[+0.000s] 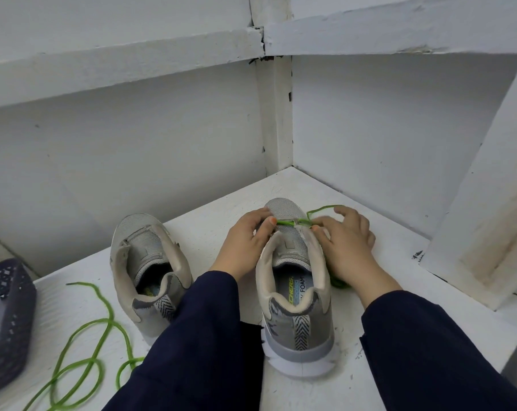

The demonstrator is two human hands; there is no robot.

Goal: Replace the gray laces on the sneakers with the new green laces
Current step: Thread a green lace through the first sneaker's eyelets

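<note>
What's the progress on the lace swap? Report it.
Done: no gray laces show on either sneaker. In hand: left hand and right hand pinch a green lace across the toe-end eyelets of the right sneaker. Left: the rest of that lacing, plus the bare left sneaker; a second green lace lies loose beside it.

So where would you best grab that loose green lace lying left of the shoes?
Pinch the spare green lace at its free tip nearest the dark basket, coming from above: it lies flat on the white surface, and that end runs clear of the loops.
</note>
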